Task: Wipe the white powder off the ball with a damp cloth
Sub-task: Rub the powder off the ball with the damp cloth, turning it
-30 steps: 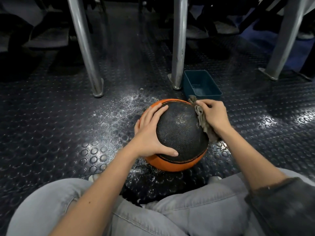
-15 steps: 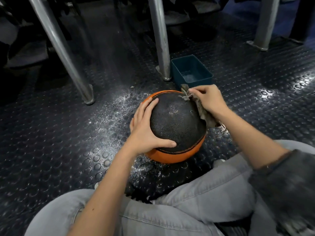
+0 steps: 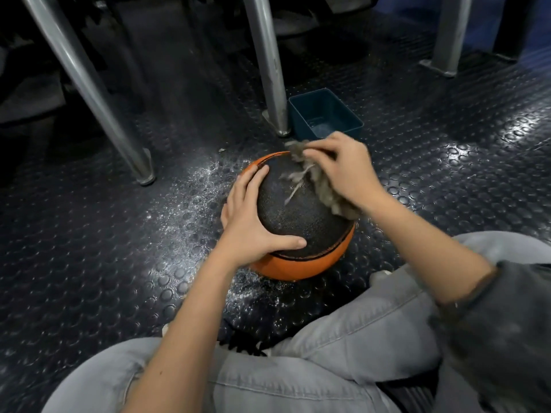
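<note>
An orange and black ball (image 3: pixel 301 222) rests on the studded dark floor between my knees. My left hand (image 3: pixel 250 222) lies flat on the ball's left side, fingers spread and thumb stretched across the front. My right hand (image 3: pixel 343 171) grips a frayed grey cloth (image 3: pixel 322 183) and presses it on the ball's upper right. Loose threads of the cloth trail over the black panel. A few faint white specks show on the black surface.
White powder (image 3: pixel 193 204) is scattered on the floor to the left of the ball and in front of it. A small blue tub (image 3: pixel 351 114) stands just behind the ball, beside a metal leg (image 3: pixel 268 70). More metal legs (image 3: pixel 89 84) stand at left and far right.
My right hand has carried the cloth from the ball's right side up and leftward onto its top. The left hand keeps its hold. The camera has shifted closer and slightly left.
</note>
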